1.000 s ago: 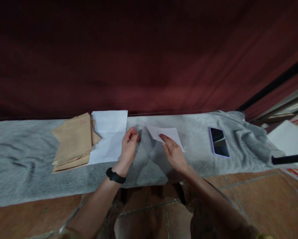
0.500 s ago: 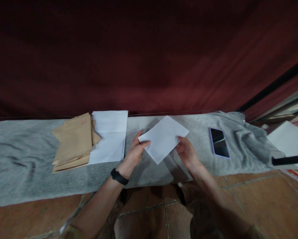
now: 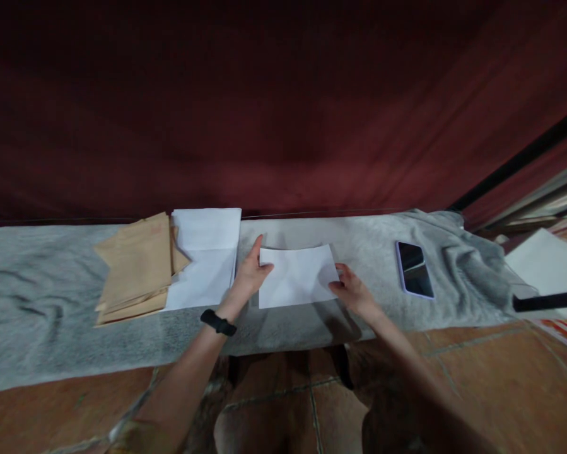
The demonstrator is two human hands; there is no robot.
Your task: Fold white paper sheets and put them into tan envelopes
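A white sheet of paper (image 3: pixel 298 275), which looks folded, is held level between my two hands over the grey cloth. My left hand (image 3: pixel 251 272) grips its left edge, thumb on top and the index finger pointing away from me. At the opposite edge my right hand (image 3: pixel 354 291) pinches the paper between thumb and fingers. To the left of my left hand lie larger white sheets (image 3: pixel 207 261). A pile of brown paper envelopes (image 3: pixel 139 265) overlaps their left side.
A phone (image 3: pixel 414 270) in a purple case lies to the right on the grey cloth (image 3: pixel 46 296). Behind the cloth-covered surface hangs a dark red curtain (image 3: pixel 283 126). A black bar (image 3: pixel 548 301) and more white paper (image 3: pixel 550 261) are at the far right, above a tiled floor (image 3: pixel 510 384).
The paper has turned from a diagonal position to lie squarely before me, its long edges running left to right. Both hands have turned with it, and the left has shifted slightly left.
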